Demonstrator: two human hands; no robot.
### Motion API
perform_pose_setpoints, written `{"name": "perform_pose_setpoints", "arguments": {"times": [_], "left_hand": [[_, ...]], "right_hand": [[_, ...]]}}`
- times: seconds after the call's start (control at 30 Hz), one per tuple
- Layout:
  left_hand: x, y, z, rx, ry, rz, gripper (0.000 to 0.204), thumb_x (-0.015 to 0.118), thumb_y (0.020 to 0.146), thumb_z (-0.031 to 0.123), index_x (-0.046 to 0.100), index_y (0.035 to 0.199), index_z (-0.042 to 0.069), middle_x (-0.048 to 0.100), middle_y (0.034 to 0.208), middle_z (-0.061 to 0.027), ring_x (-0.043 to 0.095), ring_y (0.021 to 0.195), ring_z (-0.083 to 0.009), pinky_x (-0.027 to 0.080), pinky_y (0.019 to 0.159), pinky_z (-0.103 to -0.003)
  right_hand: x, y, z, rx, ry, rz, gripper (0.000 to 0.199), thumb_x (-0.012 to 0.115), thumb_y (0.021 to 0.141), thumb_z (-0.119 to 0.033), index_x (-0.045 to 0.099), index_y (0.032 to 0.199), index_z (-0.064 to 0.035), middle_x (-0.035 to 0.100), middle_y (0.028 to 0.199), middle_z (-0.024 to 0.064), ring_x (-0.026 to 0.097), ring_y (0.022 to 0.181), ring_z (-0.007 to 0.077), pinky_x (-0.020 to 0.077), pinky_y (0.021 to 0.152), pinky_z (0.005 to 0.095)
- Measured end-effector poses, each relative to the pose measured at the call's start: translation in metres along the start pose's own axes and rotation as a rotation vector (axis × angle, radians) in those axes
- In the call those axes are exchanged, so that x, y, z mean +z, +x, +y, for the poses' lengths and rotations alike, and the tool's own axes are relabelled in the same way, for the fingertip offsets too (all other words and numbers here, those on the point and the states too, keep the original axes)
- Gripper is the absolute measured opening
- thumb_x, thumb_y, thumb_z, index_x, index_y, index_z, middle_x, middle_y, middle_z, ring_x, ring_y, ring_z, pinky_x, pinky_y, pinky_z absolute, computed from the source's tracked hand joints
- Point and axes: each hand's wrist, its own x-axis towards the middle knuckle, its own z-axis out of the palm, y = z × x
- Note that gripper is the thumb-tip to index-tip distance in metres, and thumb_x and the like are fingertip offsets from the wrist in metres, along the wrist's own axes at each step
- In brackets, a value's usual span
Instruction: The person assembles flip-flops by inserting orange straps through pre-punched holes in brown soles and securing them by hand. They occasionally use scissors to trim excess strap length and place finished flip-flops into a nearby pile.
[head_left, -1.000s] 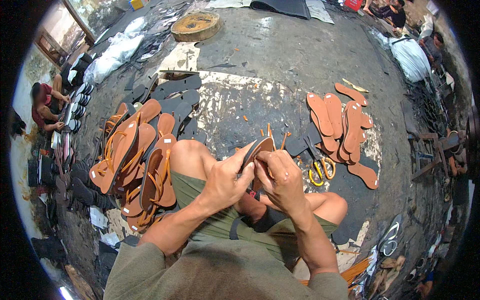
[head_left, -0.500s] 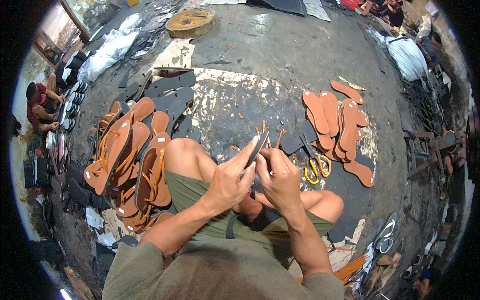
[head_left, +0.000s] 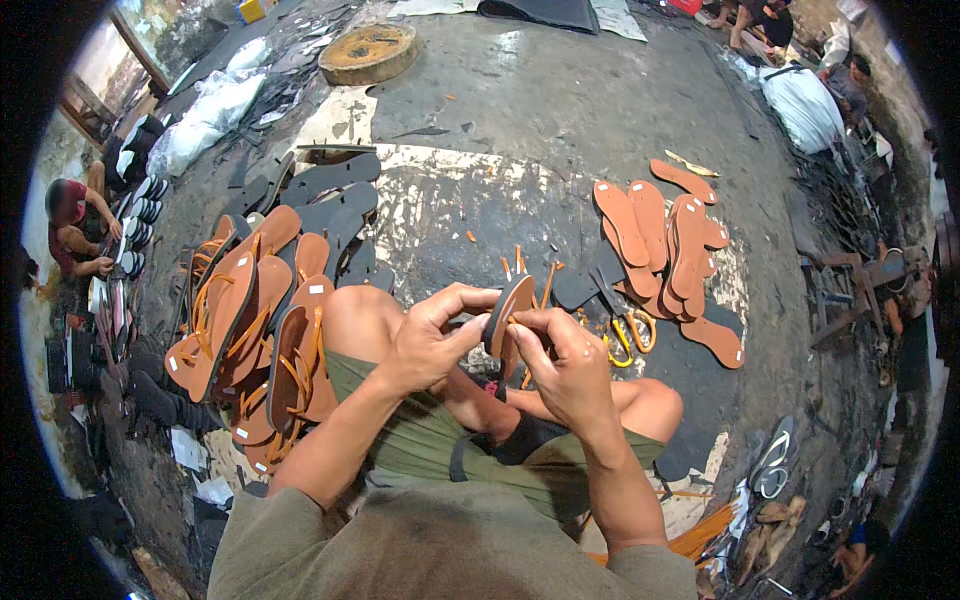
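A brown sandal sole (head_left: 512,312) with a dark underside is held up on edge between my hands, above my crossed legs. My left hand (head_left: 432,338) grips its dark side, thumb and fingers closed on the edge. On the brown face, my right hand (head_left: 568,368) pinches a thin orange strap (head_left: 548,284), part of it hidden by the fingers. Beyond my right hand lie scissors with yellow handles (head_left: 622,343). Brown soles (head_left: 690,250) are heaped to the right of them. By my left knee is a pile of brown sandals with orange straps (head_left: 232,300).
Dark soles (head_left: 338,205) lie behind the sandal pile. Farther off are a round wooden block (head_left: 368,56) and a white sack (head_left: 803,108). A bundle of orange strips (head_left: 705,535) rests beside my right hip. Another person (head_left: 78,225) sits at far left near black-and-white footwear (head_left: 140,230).
The sole has turned so its brown face shows more. My left hand has shifted slightly left, and my right fingers now pinch the strap against the brown face.
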Motion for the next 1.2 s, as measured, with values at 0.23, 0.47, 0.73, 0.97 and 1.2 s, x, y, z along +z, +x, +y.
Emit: {"name": "perform_pose_setpoints", "arguments": {"times": [0.23,0.47,0.73,0.97,1.2], "left_hand": [[-0.001,0.011,-0.023,0.144,-0.120,0.434,0.008,0.066,0.100,0.003,0.067,0.107,-0.002,0.070,0.102,-0.0032,0.065,0.091,-0.0077,0.056,0.081,-0.025],[0.000,-0.009,-0.081,0.032,0.007,0.512,0.025,0.067,0.097,-0.001,0.068,0.122,-0.004,0.068,0.116,-0.0094,0.066,0.107,-0.0183,0.057,0.097,-0.033],[0.021,0.012,0.006,0.574,0.819,0.206,0.035,0.087,0.081,0.014,0.077,0.115,0.010,0.073,0.116,-0.0086,0.070,0.101,-0.0276,0.052,0.100,-0.044],[0.023,0.016,0.003,0.607,0.657,0.140,0.021,0.079,0.088,0.007,0.071,0.108,0.005,0.073,0.106,-0.0090,0.073,0.091,-0.0253,0.058,0.082,-0.039],[0.003,0.003,0.025,0.143,-0.309,-0.024,0.031,0.055,0.110,0.017,0.048,0.135,0.000,0.075,0.107,-0.0148,0.072,0.101,-0.0208,0.056,0.099,-0.037]], "right_hand": [[-0.004,-0.034,-0.021,0.179,0.474,-0.310,0.027,0.071,0.102,-0.022,0.069,0.121,-0.0026,0.074,0.110,0.0076,0.069,0.097,0.0194,0.0540,0.080,0.0298],[0.075,-0.022,0.072,0.587,1.400,0.285,0.038,0.061,0.109,-0.037,0.058,0.134,-0.0094,0.069,0.122,0.0034,0.066,0.106,0.0152,0.0545,0.077,0.0307],[0.052,-0.008,0.048,0.482,1.071,0.359,0.031,0.062,0.108,-0.029,0.060,0.127,-0.0042,0.072,0.108,0.0031,0.070,0.091,0.0116,0.0558,0.069,0.0252],[0.046,-0.009,0.059,0.415,0.984,0.285,0.037,0.063,0.108,-0.031,0.059,0.127,-0.0001,0.070,0.113,0.0063,0.069,0.094,0.0112,0.0573,0.075,0.0262],[-0.003,0.005,0.055,0.291,0.835,-0.099,0.039,0.056,0.111,-0.032,0.061,0.136,-0.0015,0.065,0.108,0.0005,0.058,0.092,0.0075,0.0481,0.077,0.0260]]}}
